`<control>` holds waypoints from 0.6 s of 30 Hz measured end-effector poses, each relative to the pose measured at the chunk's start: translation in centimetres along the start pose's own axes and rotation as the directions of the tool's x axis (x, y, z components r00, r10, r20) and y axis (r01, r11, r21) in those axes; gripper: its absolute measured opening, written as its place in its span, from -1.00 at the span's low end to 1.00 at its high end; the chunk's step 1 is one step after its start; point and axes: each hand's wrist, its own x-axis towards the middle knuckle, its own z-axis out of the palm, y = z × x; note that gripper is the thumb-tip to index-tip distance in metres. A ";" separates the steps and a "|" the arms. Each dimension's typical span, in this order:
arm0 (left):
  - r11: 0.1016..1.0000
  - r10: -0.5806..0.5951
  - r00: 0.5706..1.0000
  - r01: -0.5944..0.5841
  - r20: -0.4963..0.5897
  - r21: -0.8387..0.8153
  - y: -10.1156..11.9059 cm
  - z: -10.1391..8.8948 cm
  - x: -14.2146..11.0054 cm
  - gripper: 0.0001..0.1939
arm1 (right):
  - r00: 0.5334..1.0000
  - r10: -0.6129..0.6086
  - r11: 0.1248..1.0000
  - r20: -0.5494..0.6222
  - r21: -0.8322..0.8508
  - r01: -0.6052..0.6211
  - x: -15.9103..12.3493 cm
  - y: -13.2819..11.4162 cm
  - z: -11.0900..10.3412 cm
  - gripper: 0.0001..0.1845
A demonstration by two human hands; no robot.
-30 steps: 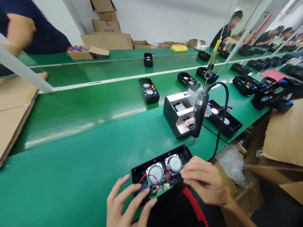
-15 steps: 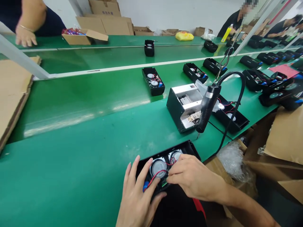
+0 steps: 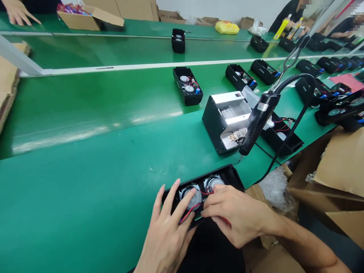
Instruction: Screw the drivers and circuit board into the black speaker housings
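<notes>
A black speaker housing [image 3: 231, 176] lies at the front edge of the bench, its inside facing up. Two round speaker drivers [image 3: 194, 198] with red and black wires [image 3: 190, 213] sit in it. My left hand [image 3: 170, 227] holds the housing's left end, fingers spread over the near driver and thumb by a small green circuit board [image 3: 198, 216]. My right hand [image 3: 227, 212] has its fingertips pinched together beside that board and the wires. What lies between those fingertips is hidden.
An electric screwdriver [image 3: 259, 119] hangs right of a silver-and-black machine [image 3: 218, 121]. Behind it lies another opened housing [image 3: 284, 140]. More housings [image 3: 187, 85] stand on the green line. Cardboard boxes [image 3: 338, 163] and bubble wrap [image 3: 275, 189] are at right. A co-worker's hand [image 3: 19, 13] rests far left.
The camera view has tilted down, so the background sits higher. My left hand's fingers have shifted farther over the driver, hiding the blue part. My right hand stays pinched at the board.
</notes>
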 end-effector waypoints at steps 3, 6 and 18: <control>0.999 0.035 0.999 -0.036 0.025 0.038 0.1 0.1 0.0 -0.81 | 1.000 -0.008 1.000 -0.008 0.005 0.008 -0.1 0.1 0.6 -0.83; 0.993 0.081 0.995 -0.085 0.057 0.083 -0.4 0.2 0.0 -0.79 | 1.000 -0.021 0.997 -0.003 -0.069 0.021 0.1 0.2 0.8 -0.82; 0.919 -0.073 0.731 0.314 0.679 -0.239 -6.9 -3.0 9.5 -0.62 | 0.992 0.081 0.996 0.094 0.017 -0.082 5.9 1.3 -6.9 -0.58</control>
